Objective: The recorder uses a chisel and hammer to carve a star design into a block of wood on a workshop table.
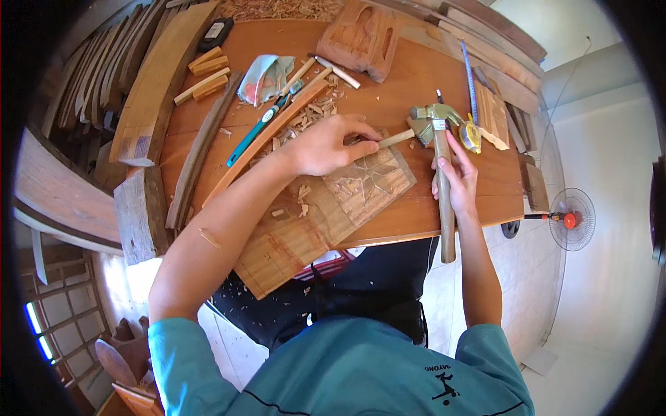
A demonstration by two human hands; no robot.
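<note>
Teal shirt point(326, 374) foremost; hammer point(446, 218) runs lengthwise away, its head point(434, 113) farthest.

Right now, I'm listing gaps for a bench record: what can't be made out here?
Head view: the inner end of the pale, round wooden handle, hidden by the left hand.
Head view: the flat brown carved wooden board's upper edge, partly behind that hand.
Head view: the tan wood-shavings heap's far side, cut off above.
Head view: fine marks on the narrow blue strip, too small.
</note>
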